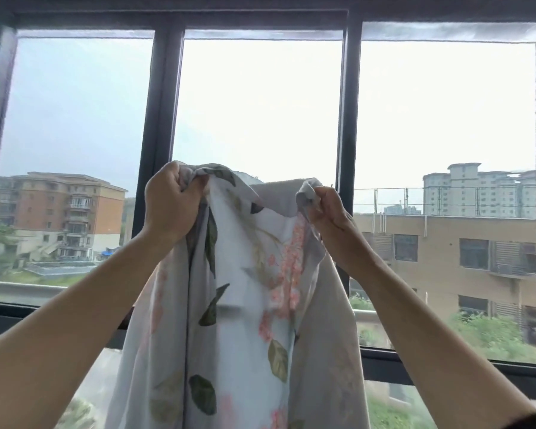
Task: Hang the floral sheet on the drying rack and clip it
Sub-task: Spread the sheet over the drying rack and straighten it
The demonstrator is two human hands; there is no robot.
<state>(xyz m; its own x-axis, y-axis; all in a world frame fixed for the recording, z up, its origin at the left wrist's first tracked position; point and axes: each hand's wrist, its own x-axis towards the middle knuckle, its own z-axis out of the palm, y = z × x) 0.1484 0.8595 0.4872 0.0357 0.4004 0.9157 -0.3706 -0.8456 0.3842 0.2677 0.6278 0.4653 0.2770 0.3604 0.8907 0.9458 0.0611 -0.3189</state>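
Observation:
The floral sheet [245, 305], white with green leaves and pink flowers, hangs in folds in front of me, raised at arm's length. My left hand [171, 201] is shut on a bunched part of its top edge. My right hand [328, 212] pinches another part of that edge a short way to the right. The sheet's lower part runs out of the frame at the bottom. No drying rack or clip is in view.
A large window with dark frames [348, 119] fills the view right behind the sheet. Its lower rail [446, 370] crosses at forearm height. Apartment buildings [62, 212] and greenery lie outside.

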